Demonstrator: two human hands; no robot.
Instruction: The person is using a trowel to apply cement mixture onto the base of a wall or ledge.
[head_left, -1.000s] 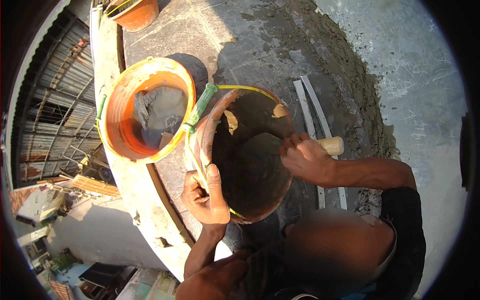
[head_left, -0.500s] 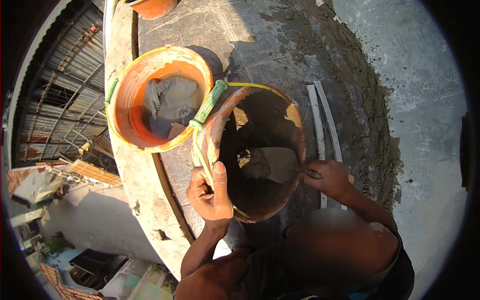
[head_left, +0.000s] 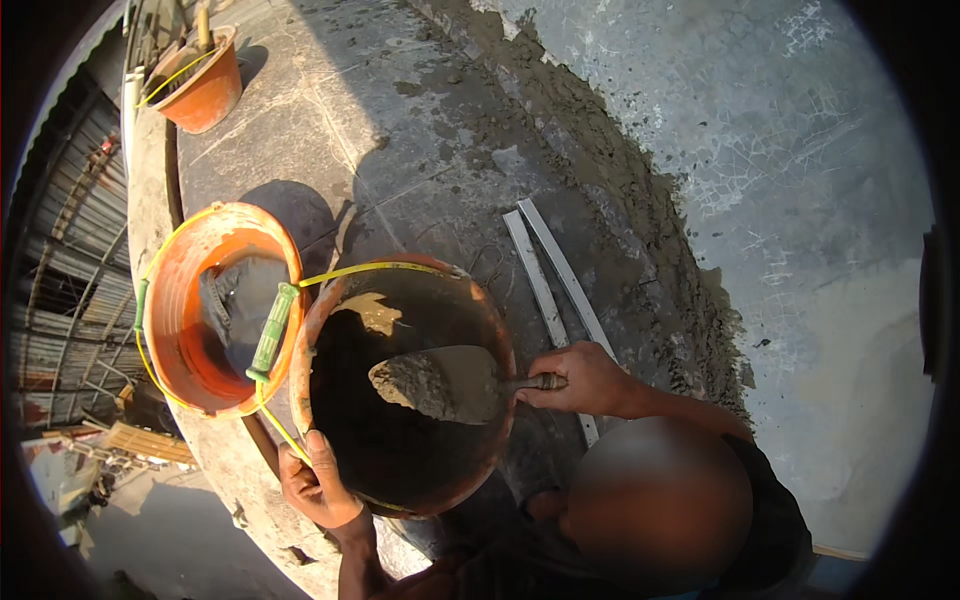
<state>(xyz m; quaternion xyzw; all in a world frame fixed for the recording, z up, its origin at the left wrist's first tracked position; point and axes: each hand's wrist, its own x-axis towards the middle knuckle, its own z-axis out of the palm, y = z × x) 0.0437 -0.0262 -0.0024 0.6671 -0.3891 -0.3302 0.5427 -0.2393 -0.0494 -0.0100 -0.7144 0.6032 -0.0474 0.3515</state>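
My right hand [head_left: 580,380] is closed round the handle of a trowel [head_left: 478,384]. Its blade reaches leftward over the mouth of an orange mortar bucket [head_left: 508,345] and bears a heap of wet grey mortar [head_left: 412,386]. At the near left of that bucket, my left hand [head_left: 325,490] is closed on its rim, thumb up, beside the yellow wire handle. The handle's green grip [head_left: 272,335] leans out over the left side. Shadow hides most of the bucket's inside, apart from a sunlit patch of mortar.
Touching on the left, a second orange bucket [head_left: 165,330] holds cloudy water and a greyish cloth-like thing. A smaller bucket [head_left: 205,95] with tools stands far left. Two metal strips [head_left: 568,275] lie right of the mortar bucket. Wet mortar [head_left: 640,215] runs along the grey wall [head_left: 800,230]. The ledge [head_left: 215,465] drops off at left.
The whole view has shifted, bringing the smaller far bucket with tools into sight. The trowel blade now shows higher in the bucket, its mortar heap in sunlight. Both hands keep their holds.
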